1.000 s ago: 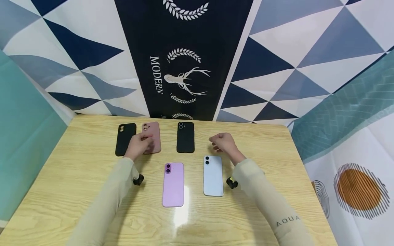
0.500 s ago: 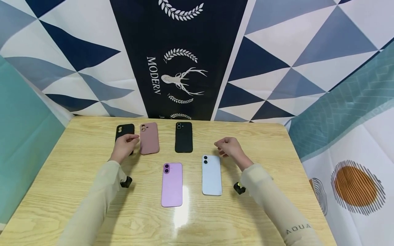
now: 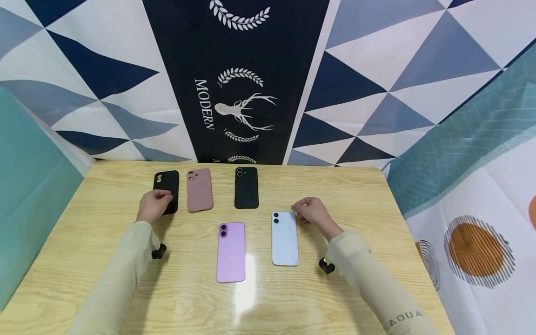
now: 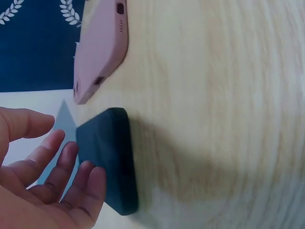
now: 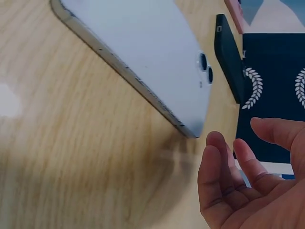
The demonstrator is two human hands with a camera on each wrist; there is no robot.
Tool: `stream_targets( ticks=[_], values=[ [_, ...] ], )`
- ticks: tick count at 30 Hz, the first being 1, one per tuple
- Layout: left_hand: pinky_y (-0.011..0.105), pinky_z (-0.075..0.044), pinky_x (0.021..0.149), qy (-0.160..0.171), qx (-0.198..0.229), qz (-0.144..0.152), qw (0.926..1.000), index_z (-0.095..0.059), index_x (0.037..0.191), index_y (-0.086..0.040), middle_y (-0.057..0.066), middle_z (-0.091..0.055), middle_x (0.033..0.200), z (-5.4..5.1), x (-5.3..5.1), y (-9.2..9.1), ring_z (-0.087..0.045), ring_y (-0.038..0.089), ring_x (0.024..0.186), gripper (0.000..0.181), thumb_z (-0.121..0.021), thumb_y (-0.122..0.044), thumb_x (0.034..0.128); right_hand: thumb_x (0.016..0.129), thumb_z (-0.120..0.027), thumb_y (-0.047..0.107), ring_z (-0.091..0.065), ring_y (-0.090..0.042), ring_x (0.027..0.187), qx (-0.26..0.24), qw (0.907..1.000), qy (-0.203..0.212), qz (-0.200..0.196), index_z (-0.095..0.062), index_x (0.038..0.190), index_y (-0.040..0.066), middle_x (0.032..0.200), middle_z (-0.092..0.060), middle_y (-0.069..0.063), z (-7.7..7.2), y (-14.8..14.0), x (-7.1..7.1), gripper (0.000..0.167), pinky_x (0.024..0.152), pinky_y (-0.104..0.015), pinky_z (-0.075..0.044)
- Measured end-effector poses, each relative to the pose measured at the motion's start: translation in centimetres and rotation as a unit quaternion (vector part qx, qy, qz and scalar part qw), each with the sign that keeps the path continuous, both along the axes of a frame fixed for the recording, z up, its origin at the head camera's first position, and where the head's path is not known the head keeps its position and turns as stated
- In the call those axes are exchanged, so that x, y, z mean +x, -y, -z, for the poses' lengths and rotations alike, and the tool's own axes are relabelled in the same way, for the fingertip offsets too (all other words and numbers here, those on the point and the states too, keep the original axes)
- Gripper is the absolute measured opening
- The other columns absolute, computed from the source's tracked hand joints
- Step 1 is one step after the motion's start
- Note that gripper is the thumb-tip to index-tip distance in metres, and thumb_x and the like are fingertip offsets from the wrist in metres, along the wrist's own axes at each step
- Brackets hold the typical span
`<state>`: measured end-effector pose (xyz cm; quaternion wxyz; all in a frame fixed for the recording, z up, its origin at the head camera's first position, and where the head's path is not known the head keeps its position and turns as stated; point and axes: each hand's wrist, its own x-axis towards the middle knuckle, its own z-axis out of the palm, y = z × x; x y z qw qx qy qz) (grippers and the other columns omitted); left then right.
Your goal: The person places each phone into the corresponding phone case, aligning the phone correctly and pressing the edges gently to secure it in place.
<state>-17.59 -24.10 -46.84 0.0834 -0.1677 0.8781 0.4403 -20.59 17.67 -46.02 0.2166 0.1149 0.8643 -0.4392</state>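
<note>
My left hand (image 3: pixel 152 207) hovers over the black phone case (image 3: pixel 169 180) at the far left, hiding part of it. In the left wrist view its loosely bent fingers (image 4: pixel 59 169) hold nothing, and thumb and index finger are apart. Right of that case lies a pink phone case (image 3: pixel 199 191). My right hand (image 3: pixel 314 211) is just off the upper right corner of a pale blue phone (image 3: pixel 285 239), above the table. The right wrist view shows its fingers (image 5: pixel 214 183) relaxed, with nothing between them. A purple phone (image 3: pixel 231 256) lies back up, left of the pale blue one.
A black phone (image 3: pixel 246 188), back up, lies in the far row to the right of the pink case. The wooden table (image 3: pixel 335 302) ends at a patterned cloth wall (image 3: pixel 247 46) behind. Teal cloth (image 3: pixel 33 200) hangs at the left side.
My left hand has moved left from over the pink case to over the black case. My right hand has come slightly down towards the pale blue phone. The phones and cases lie as before.
</note>
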Motion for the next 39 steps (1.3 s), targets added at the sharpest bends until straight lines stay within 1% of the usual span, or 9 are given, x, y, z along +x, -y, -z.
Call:
stream_targets(
  ticks=[5, 11, 14, 19, 23, 26, 28, 35, 39],
  values=[
    [0.043, -0.048, 0.088, 0.005, 0.002, -0.011, 0.9999, -0.050, 0.130, 0.004, 0.026, -0.050, 0.129, 0.2, 0.2, 0.3, -0.051, 0.037, 0.112, 0.042, -0.042, -0.023, 0.0982, 0.089, -0.062, 0.025, -0.061, -0.020, 0.073, 0.004, 1.0000, 0.006, 0.005, -0.061, 0.106, 0.001, 0.090, -0.063, -0.012, 0.8, 0.2, 0.4, 0.029, 0.065, -0.030, -0.054],
    [0.045, -0.047, 0.091, 0.007, 0.003, -0.050, 0.9987, -0.050, 0.130, 0.003, 0.025, -0.049, 0.129, 1.0, 0.1, 0.8, -0.049, 0.038, 0.114, 0.041, -0.043, -0.021, 0.0971, 0.088, -0.063, 0.025, -0.060, -0.019, 0.072, 0.003, 0.9998, 0.020, 0.005, -0.056, 0.112, 0.001, 0.097, -0.064, -0.014, 1.3, 0.2, 1.1, 0.035, 0.061, -0.028, -0.053],
    [0.046, -0.046, 0.091, 0.007, 0.000, -0.063, 0.9980, -0.050, 0.130, 0.003, 0.025, -0.049, 0.129, 1.1, 0.2, 1.1, -0.049, 0.038, 0.114, 0.041, -0.044, -0.020, 0.0964, 0.087, -0.064, 0.027, -0.059, -0.017, 0.070, 0.008, 0.9997, 0.021, 0.008, -0.056, 0.113, 0.001, 0.098, -0.063, -0.013, 1.5, 0.2, 1.1, 0.037, 0.060, -0.026, -0.052],
    [0.049, -0.046, 0.092, 0.014, -0.007, -0.081, 0.9966, -0.048, 0.131, 0.003, 0.026, -0.047, 0.131, 0.9, 0.4, 1.1, -0.047, 0.040, 0.115, 0.042, -0.047, -0.018, 0.0944, 0.087, -0.065, 0.027, -0.057, -0.015, 0.064, 0.015, 0.9995, 0.026, 0.007, -0.055, 0.114, 0.002, 0.094, -0.062, -0.011, 1.7, 0.1, 1.2, 0.038, 0.057, -0.025, -0.050],
    [0.052, -0.045, 0.093, 0.021, -0.039, -0.093, 0.9947, -0.048, 0.131, 0.003, 0.027, -0.046, 0.132, 0.6, 0.5, 1.0, -0.046, 0.043, 0.116, 0.045, -0.051, -0.020, 0.0924, 0.086, -0.066, 0.026, -0.056, -0.015, 0.061, 0.018, 0.9993, 0.031, 0.006, -0.054, 0.115, 0.002, 0.087, -0.060, -0.009, 1.8, 0.1, 1.4, 0.039, 0.054, -0.026, -0.050],
    [0.055, -0.044, 0.095, 0.033, -0.073, -0.094, 0.9924, -0.045, 0.134, 0.003, 0.029, -0.043, 0.134, 0.4, 0.5, 0.8, -0.043, 0.046, 0.118, 0.052, -0.055, -0.023, 0.0908, 0.085, -0.068, 0.026, -0.055, -0.015, 0.062, 0.023, 0.9993, 0.031, 0.003, -0.053, 0.117, 0.002, 0.083, -0.059, -0.008, 2.0, 0.2, 1.5, 0.043, 0.053, -0.026, -0.050],
    [0.056, -0.043, 0.096, 0.043, -0.086, -0.093, 0.9911, -0.040, 0.137, 0.004, 0.031, -0.040, 0.135, 0.3, 0.4, 0.7, -0.041, 0.047, 0.119, 0.059, -0.057, -0.027, 0.0900, 0.083, -0.070, 0.026, -0.055, -0.015, 0.062, 0.032, 0.9991, 0.029, -0.001, -0.052, 0.119, 0.002, 0.082, -0.059, -0.007, 2.1, 0.3, 1.6, 0.046, 0.053, -0.026, -0.050],
    [0.057, -0.042, 0.096, 0.069, -0.108, -0.081, 0.9884, -0.031, 0.140, 0.006, 0.034, -0.038, 0.136, 0.4, 0.2, 0.6, -0.042, 0.048, 0.120, 0.080, -0.061, -0.044, 0.0860, 0.080, -0.074, 0.027, -0.055, -0.017, 0.064, 0.069, 0.9971, 0.013, -0.028, -0.049, 0.125, 0.004, 0.083, -0.058, -0.009, 2.5, 0.4, 1.6, 0.056, 0.052, -0.025, -0.046],
    [0.058, -0.044, 0.092, 0.088, -0.122, -0.073, 0.9859, -0.032, 0.139, 0.007, 0.035, -0.038, 0.134, 0.7, 0.1, 0.6, -0.041, 0.050, 0.118, 0.082, -0.062, -0.045, 0.0845, 0.079, -0.075, 0.027, -0.052, -0.016, 0.062, 0.081, 0.9956, 0.001, -0.048, -0.048, 0.128, 0.003, 0.081, -0.057, -0.008, 2.5, 0.6, 1.7, 0.062, 0.051, -0.023, -0.043]
  ],
)
